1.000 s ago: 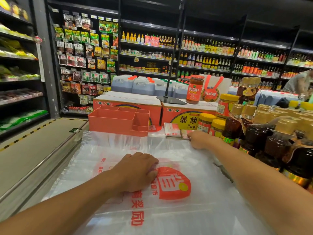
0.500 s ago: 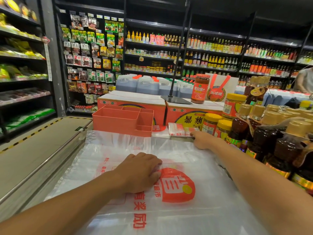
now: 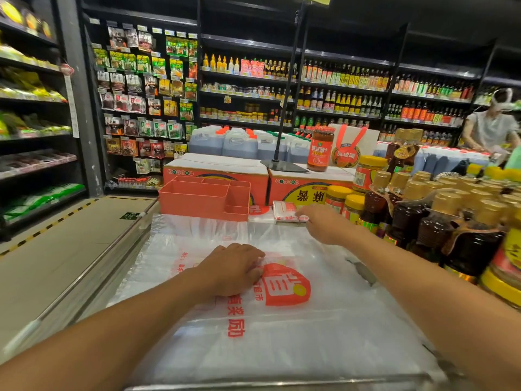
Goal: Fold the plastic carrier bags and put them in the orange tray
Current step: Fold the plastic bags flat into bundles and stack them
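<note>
Dark shelves (image 3: 338,88) of bottled sauces, hanging snack packets (image 3: 141,88), stacked cartons (image 3: 217,176), beige surface (image 3: 70,244) at left

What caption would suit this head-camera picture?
Left hand rests on a spread carrier bag; right hand reaches to folded bags beside the orange tray.

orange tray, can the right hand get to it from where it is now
Probably yes. The right hand rests at the far edge of the spread carrier bag, by the small folded bags, which sit just right of the orange tray. Nothing stands between, and the tray is open on top.
</note>
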Demonstrator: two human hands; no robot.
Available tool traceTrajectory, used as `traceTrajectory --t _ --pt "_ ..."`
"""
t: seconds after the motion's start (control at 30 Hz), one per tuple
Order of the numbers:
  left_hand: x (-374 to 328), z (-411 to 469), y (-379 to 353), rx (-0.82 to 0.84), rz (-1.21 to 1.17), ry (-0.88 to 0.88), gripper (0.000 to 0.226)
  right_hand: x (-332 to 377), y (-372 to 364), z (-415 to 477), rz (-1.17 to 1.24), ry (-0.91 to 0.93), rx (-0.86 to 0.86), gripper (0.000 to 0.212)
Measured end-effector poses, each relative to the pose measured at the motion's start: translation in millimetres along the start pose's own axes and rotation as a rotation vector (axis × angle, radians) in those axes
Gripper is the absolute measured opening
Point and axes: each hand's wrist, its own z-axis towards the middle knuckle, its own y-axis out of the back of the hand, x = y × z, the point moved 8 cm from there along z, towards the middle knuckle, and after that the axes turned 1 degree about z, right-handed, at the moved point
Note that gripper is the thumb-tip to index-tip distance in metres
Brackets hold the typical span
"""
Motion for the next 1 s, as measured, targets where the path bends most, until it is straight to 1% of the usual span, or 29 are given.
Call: traceTrajectory --t 0.17,0.27,0.37,0.43,0.53,0.6,0.7,0.8,0.9,1.0 --pt "-1.8 -10.2 14.8 -0.040 -0.026 0.001 0.044 42.7 12.4 -66.7 0.025 0.214 -0.011 0.037" --pt "-4.1 -22.3 29.8 -0.030 0.000 -0.033 0.043 57.3 12.7 -109.7 0.102 0.312 0.065 0.031" --pt "-7.9 -40.2 43.3 0.044 0.022 -0.071 0.036 60.8 7.1 -147.1 0.189 0.355 0.138 0.027" --pt "-12.7 -57.1 51.4 0.056 0.036 -0.105 0.031 61.8 1.6 -166.6 0.212 0.374 0.147 0.031" --pt "-17.5 -88.1 52.2 0.070 0.014 -0.140 0.024 65.9 -12.3 -186.1 0.189 0.393 0.173 0.046" --pt "-15.4 -106.6 43.6 0.100 -0.015 -0.148 0.025 69.2 -18.7 -191.4 0.201 0.386 0.192 0.049" --pt "-8.5 -125.6 32.6 0.124 -0.068 -0.128 0.037 67.8 -18.8 -189.1 0.219 0.330 0.176 0.045" --pt "-2.4 -137.1 31.7 0.128 -0.107 -0.071 0.058 67.9 -13.7 -185.3 0.209 0.306 0.138 0.034" --pt "-4.4 -143.6 37.6 0.125 -0.106 -0.048 0.084 67.7 -10.8 -179.8 0.190 0.271 0.112 0.027" --pt "-4.3 -148.8 40.8 0.120 -0.054 -0.015 0.093 67.8 -5.5 -174.2 0.192 0.238 0.075 0.020"
